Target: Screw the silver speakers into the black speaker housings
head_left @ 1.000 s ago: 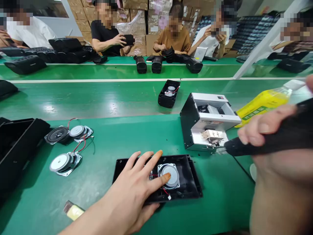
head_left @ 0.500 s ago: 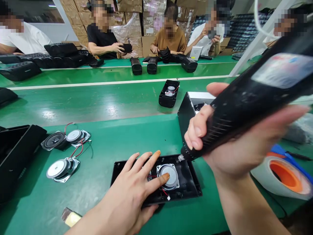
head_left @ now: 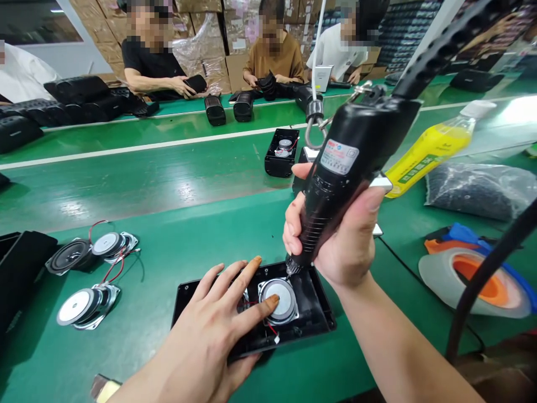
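My left hand [head_left: 222,313] lies with spread fingers over a black speaker housing [head_left: 312,319], one fingertip on the round silver speaker [head_left: 282,302] inside it; the thumb is at the housing's near edge. My right hand [head_left: 335,240] is wrapped round a black electric screwdriver [head_left: 331,184], tilted with its tip down at the speaker's upper right corner. A red wire with a white plug [head_left: 276,339] hangs by the speaker. At the left, loose speakers [head_left: 78,306] with red wires lie on the green table.
Another housing [head_left: 282,152] stands on the green belt [head_left: 168,173]. At the right are a yellow bottle [head_left: 428,151], a plastic bag [head_left: 478,190], tape rolls [head_left: 482,280] and a black cable [head_left: 474,285]. Across the belt, people [head_left: 274,56] handle black parts.
The screwdriver has swung more upright, and its tip has moved down-left to the speaker's corner. The view has shifted, showing the bottle at the right. My left hand keeps its place on the housing.
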